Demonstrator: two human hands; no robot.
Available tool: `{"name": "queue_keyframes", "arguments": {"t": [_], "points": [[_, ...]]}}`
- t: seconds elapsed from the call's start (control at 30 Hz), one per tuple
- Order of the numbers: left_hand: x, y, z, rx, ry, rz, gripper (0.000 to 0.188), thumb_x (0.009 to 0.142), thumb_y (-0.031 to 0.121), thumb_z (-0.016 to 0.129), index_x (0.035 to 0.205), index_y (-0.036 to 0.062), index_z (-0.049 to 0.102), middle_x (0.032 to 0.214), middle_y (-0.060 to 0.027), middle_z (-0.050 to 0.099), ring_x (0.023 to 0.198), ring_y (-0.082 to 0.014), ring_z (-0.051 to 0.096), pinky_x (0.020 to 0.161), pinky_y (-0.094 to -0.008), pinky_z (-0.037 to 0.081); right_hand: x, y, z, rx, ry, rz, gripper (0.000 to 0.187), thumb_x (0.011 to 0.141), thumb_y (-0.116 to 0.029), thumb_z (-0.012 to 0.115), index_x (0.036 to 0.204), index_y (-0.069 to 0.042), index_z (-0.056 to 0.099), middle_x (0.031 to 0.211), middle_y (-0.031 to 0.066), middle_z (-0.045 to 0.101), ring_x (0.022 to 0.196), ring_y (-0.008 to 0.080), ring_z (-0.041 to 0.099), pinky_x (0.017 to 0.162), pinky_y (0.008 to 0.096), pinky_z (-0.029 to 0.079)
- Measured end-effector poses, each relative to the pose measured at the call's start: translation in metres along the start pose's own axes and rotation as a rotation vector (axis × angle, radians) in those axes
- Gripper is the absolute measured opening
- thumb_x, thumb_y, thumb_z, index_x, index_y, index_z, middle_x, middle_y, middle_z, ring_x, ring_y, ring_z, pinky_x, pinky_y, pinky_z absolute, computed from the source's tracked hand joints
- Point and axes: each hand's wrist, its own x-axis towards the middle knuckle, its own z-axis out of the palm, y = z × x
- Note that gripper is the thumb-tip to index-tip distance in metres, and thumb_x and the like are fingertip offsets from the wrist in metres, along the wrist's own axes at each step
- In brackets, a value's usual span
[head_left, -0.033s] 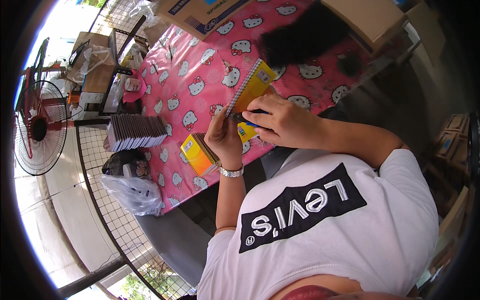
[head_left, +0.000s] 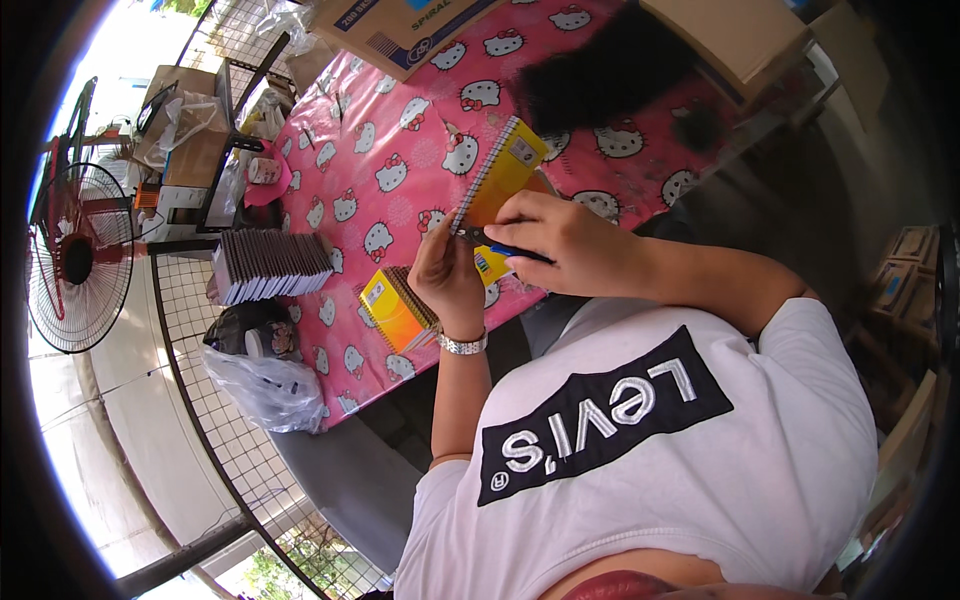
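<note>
A yellow spiral notebook (head_left: pixel 514 162) is tilted above the table, its white wire coil along the left edge. My left hand (head_left: pixel 447 280), with a metal-band watch (head_left: pixel 463 345) on the wrist, is closed on the notebook's near lower corner by the coil. In my right hand (head_left: pixel 580 242) is a pair of blue-handled pliers (head_left: pixel 522 252). The dark jaws meet the near end of the coil, close to my left fingertips; what they grip is too small to make out. Just left of my left hand lies a stack of yellow-orange spiral notebooks (head_left: pixel 388 305).
A pink patterned cloth covers the table (head_left: pixel 390 215). Dark-edged notebooks (head_left: pixel 272 266) stand in a row at the left edge, above a clear plastic bag (head_left: pixel 265 390). Cardboard boxes (head_left: pixel 405 35) occupy the far side and far right. A fan (head_left: pixel 80 255) stands at the left.
The pliers have shifted slightly in my right hand, and more of one blue handle shows below the fingers. My left hand and the notebook have hardly moved.
</note>
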Motion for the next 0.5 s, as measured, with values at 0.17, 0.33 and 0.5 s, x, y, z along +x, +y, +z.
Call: {"name": "queue_keyframes", "arguments": {"t": [0.17, 0.33, 0.5], "points": [[0.003, 0.007, -0.002, 0.097, 0.033, 0.078, 0.03, 0.086, -0.017, 0.059, 0.112, -0.006, 0.067, 0.102, -0.01, 0.071, 0.087, -0.0139, 0.067, 0.076, -0.0261, 0.055, -0.002, 0.006, 0.01, 0.72, -0.033, 0.359, 0.043, 0.08, -0.016, 0.072, 0.118, 0.002, 0.065, 0.099, 0.0137, 0.067, 0.091, 0.025, 0.067, 0.081, 0.033, 0.053], [0.03, 0.05, -0.07, 0.311, 0.022, 0.193, 0.026, 0.087, -0.012, 0.059, 0.109, -0.0017, 0.067, 0.107, -0.0095, 0.07, 0.094, -0.0161, 0.067, 0.079, -0.0278, 0.054, -0.021, 0.032, -0.039, 0.081, 0.134, 0.221, 0.041, 0.077, -0.015, 0.073, 0.114, 0.0, 0.065, 0.11, 0.0152, 0.065, 0.107, 0.0282, 0.063, 0.094, 0.0366, 0.049], [0.055, 0.064, -0.158, 0.806, -0.169, -0.051, 0.019, 0.078, -0.001, 0.055, 0.091, 0.0032, 0.069, 0.085, -0.0121, 0.067, 0.088, -0.0274, 0.063, 0.079, -0.0353, 0.049, -0.103, 0.169, -0.061, -0.388, 0.075, 0.548, 0.046, 0.076, -0.013, 0.071, 0.12, -0.002, 0.06, 0.112, 0.017, 0.062, 0.106, 0.0336, 0.061, 0.096, 0.0404, 0.048]]}}
